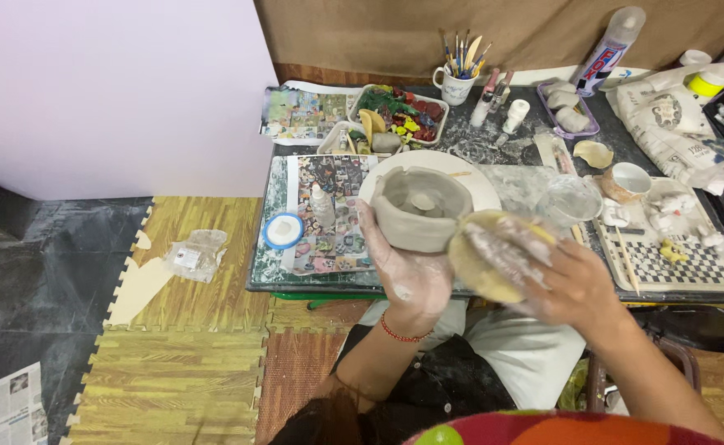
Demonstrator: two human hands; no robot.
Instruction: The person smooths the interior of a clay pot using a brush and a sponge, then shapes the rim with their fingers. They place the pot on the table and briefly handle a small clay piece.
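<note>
A grey wet clay bowl (418, 210) with thick walls is cradled from below and behind by my left hand (407, 272), which is smeared with clay. A red thread bracelet circles that wrist. My right hand (572, 284) presses a round yellow sponge (494, 255) against the bowl's right side. The bowl is held just above a white round plate (477, 181) on the dark low table (502, 144).
On the table are a blue tape roll (283, 231), a small glue bottle (322, 206), trays of coloured clay bits (399, 111), a mug of brushes (454, 82), a clear water cup (569, 200), a checkered tray (675, 264), white bags and a spray can (611, 41). Foam floor mats lie on the left.
</note>
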